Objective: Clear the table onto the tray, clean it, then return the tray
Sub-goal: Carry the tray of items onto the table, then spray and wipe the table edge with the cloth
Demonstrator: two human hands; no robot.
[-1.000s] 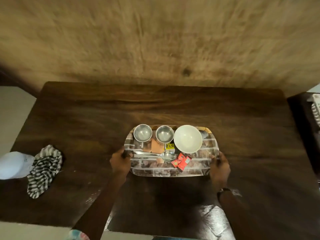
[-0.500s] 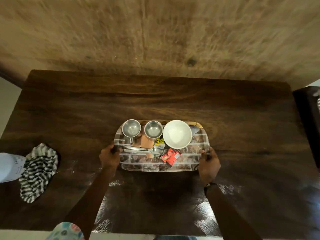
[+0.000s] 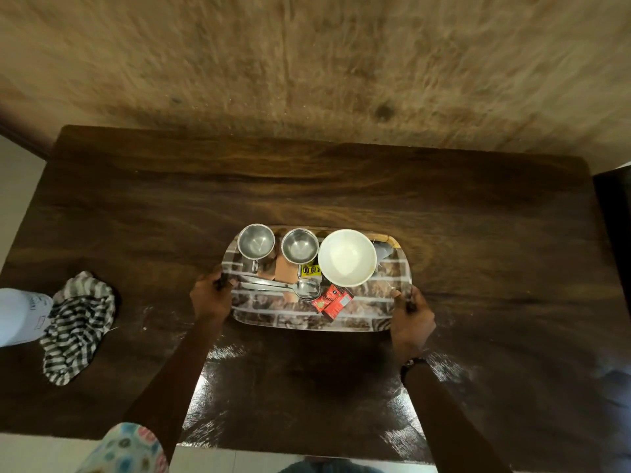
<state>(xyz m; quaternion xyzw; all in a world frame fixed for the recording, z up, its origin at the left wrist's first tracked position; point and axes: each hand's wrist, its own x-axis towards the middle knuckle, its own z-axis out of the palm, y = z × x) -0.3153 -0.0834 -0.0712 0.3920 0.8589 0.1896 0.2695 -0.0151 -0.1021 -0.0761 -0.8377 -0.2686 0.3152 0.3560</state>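
Note:
A brick-patterned tray (image 3: 293, 317) sits over the middle of the dark wooden table (image 3: 341, 186). On it stand two steel cups (image 3: 256, 243) (image 3: 299, 246) and a white bowl (image 3: 347, 257), with spoons (image 3: 283, 287), a red packet (image 3: 333, 301) and small paper pieces. My left hand (image 3: 209, 296) grips the tray's left edge. My right hand (image 3: 411, 315) grips its right edge. Whether the tray rests on the table or is held just above it, I cannot tell.
A black-and-white striped cloth (image 3: 76, 324) lies at the table's left edge beside a white bottle (image 3: 20, 315). A rough tan wall (image 3: 307, 63) rises behind the table. White smears mark the tabletop near my arms. A dark piece of furniture (image 3: 614, 206) stands at the right.
The view has shifted, so the tray, cloth and table sit slightly differently in frame. Both hands keep their grip on the tray's ends.

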